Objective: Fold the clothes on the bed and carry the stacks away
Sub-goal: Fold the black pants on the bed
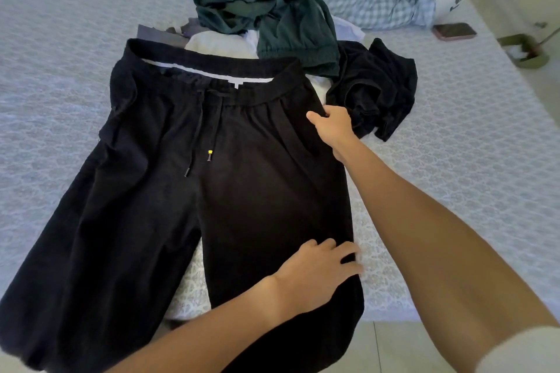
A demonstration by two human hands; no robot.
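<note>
Black trousers (pixel 169 191) spread flat on bed (pixel 54 76), waistband far, legs hanging over near edge. Right hand (pixel 331 124) pinches trousers' right side seam just below waistband, thumb on top, grip clamped on fabric. Left hand (pixel 315 272) rests on right leg near its outer edge, fingers spread and straight, grip apart. Far of waistband: dark green garment (pixel 272 18) heaped on white clothes (pixel 218 45). Crumpled black garment (pixel 378 88) right of right hand. Phone (pixel 454 31) far right on bed.
</note>
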